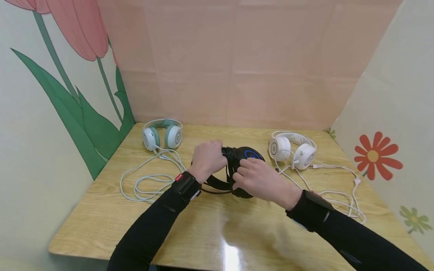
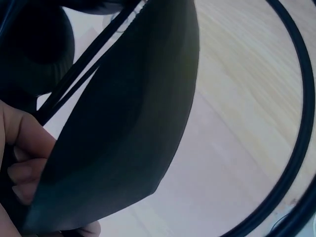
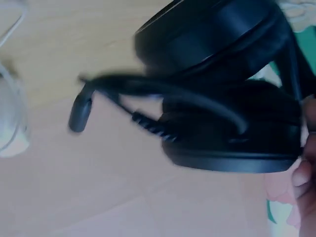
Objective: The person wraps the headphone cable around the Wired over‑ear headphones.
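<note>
A black headset (image 1: 244, 151) with a blue ring on one ear cup is lifted over the middle of the table. My left hand (image 1: 207, 160) grips its headband, whose broad inner side (image 2: 128, 108) fills much of the left wrist view. My right hand (image 1: 259, 180) holds the headset by an ear cup, with curled fingers (image 3: 303, 173) at the cup's edge in the right wrist view. A microphone boom (image 3: 163, 89) sticks out from that cup. Black cable (image 1: 230, 165) is wound round the headset, and a loop of it (image 2: 301, 98) hangs beside the headband.
White-and-green headphones (image 1: 173, 136) stand at the back left, their pale cable (image 1: 135, 165) coiled in front. White headphones (image 1: 305, 155) lie at the back right, with white cable (image 1: 350, 199) trailing toward the right edge. A pink panel (image 1: 234, 75) closes off the wooden table's (image 1: 190, 233) back.
</note>
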The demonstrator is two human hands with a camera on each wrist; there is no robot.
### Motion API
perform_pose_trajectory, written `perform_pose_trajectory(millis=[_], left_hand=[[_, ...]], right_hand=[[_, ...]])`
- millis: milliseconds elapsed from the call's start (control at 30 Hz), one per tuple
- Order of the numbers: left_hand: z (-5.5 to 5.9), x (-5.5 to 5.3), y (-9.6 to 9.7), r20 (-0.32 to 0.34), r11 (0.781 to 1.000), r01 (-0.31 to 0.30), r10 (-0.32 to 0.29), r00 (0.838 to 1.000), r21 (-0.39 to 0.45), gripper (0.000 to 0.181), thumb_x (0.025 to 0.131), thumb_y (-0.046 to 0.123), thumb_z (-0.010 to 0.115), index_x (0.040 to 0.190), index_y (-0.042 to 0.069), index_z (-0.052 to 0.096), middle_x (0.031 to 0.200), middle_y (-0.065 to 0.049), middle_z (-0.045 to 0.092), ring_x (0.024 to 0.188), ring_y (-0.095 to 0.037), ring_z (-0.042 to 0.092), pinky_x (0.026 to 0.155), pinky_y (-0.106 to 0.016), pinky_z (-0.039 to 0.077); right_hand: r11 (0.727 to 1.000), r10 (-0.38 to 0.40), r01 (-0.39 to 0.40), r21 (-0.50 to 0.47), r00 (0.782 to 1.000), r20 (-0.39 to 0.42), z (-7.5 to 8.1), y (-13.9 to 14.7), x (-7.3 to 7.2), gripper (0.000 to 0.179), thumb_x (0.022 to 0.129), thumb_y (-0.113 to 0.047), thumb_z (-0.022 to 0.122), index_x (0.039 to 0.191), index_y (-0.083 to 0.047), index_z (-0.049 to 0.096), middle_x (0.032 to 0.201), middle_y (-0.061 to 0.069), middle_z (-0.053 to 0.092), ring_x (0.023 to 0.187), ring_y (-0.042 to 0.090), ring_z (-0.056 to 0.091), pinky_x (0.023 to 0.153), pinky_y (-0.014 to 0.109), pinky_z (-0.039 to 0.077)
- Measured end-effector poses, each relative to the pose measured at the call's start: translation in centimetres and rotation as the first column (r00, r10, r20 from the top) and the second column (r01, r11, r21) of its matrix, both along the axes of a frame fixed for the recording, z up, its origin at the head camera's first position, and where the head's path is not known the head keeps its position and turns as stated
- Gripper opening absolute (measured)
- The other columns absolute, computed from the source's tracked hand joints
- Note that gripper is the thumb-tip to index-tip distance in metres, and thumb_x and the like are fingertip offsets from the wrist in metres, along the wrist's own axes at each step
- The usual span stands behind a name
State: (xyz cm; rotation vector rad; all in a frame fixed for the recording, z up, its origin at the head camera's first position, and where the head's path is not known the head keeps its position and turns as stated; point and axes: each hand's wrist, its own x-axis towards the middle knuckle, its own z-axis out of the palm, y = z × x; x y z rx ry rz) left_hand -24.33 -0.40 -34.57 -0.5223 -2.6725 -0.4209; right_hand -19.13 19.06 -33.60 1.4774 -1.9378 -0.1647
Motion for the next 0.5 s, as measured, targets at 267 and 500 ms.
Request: perform_pose_trajectory(millis=[267, 500], left_hand=[[0.0, 0.4, 0.1, -0.020, 0.998, 0.044, -0.045, 0.999, -0.049, 0.026, 0.082, 0.019, 0.067, 0.066, 0.016, 0.047, 0.057, 0.005, 0.035, 0.047, -0.012, 0.039, 0.041, -0.026, 0.032], [0.3, 0.8, 0.1, -0.034, 0.990, 0.098, -0.101, 0.994, -0.098, 0.024, 0.085, 0.019, 0.065, 0.067, 0.016, 0.049, 0.058, 0.004, 0.037, 0.048, -0.012, 0.041, 0.043, -0.026, 0.033]], right_hand=[[1.000, -0.005, 0.009, 0.028, 0.989, -0.150, -0.5, 0.0, -0.7, 0.049, 0.110, -0.034, 0.029, 0.074, -0.008, 0.051, 0.067, 0.001, 0.053, 0.067, 0.022, 0.047, 0.063, 0.033, 0.041], [0.977, -0.186, 0.178, -0.117, 0.981, -0.062, -1.1, 0.2, -1.0, 0.056, 0.075, -0.053, 0.081, 0.092, -0.006, 0.055, 0.090, 0.009, 0.055, 0.084, 0.031, 0.055, 0.074, 0.041, 0.046]])
